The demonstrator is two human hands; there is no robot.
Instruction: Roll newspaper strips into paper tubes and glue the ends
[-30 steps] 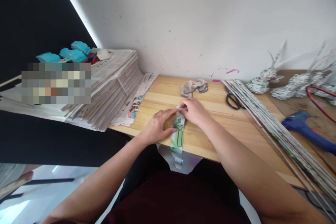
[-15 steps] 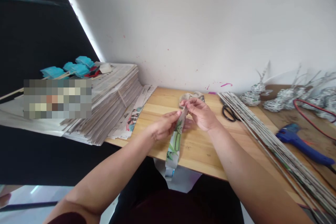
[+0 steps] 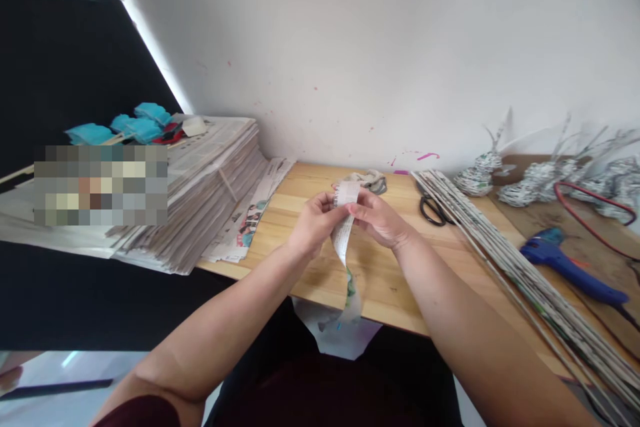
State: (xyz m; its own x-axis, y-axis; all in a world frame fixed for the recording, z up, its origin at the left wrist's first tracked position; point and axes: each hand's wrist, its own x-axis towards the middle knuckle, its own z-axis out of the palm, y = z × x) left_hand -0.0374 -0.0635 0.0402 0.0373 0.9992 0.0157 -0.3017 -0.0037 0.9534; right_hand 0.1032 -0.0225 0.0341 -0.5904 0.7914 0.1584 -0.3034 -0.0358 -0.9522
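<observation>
Between my two hands is a long strip of newspaper [image 3: 343, 240], its printed-text side facing me near the top and a green picture showing lower down, where it twists and hangs past the table's front edge. My left hand [image 3: 316, 221] pinches the strip's left side near its upper end. On the other side, my right hand [image 3: 379, 217] grips the same end, its thumb lying on the paper. Just behind the hands a greyish, crumpled cloth-like bundle [image 3: 374, 181] rests on the wooden table [image 3: 300, 197].
Left stands a tall newspaper stack [image 3: 235, 160] with blue wrapped items [image 3: 150, 121] on top. Right lie black-handled scissors [image 3: 431, 211], a bundle of rolled paper sticks [image 3: 500, 260] and a blue glue gun [image 3: 570, 265]. Woven paper shapes [image 3: 477, 175] stand by the wall.
The strip has been turned over at its upper end, so its text side now shows instead of the green picture. Its lower part has twisted, and my hands have come closer together.
</observation>
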